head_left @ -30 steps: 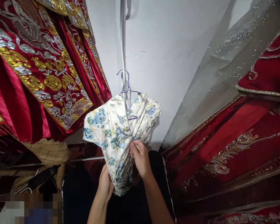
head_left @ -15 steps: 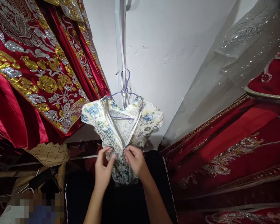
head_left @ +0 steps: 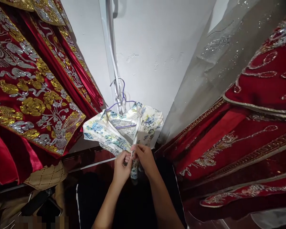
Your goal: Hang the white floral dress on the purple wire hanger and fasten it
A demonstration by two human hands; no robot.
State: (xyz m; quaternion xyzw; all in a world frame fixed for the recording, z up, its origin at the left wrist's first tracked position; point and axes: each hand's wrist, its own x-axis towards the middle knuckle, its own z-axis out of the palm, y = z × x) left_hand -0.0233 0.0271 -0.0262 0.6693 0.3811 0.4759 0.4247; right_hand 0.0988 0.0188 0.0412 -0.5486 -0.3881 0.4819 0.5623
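Cream dress (head_left: 114, 130) printed with blue and yellow flowers, centre frame, on a purple hanger (head_left: 121, 98); red robes (head_left: 26, 95) embroidered in gold and silver, left; white wall (head_left: 152, 47) behind.

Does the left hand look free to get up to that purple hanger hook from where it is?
Probably yes: the left hand pinches the floral dress just below the purple hanger, and only open wall lies between.

Head view, close above hands (head_left: 134, 160)
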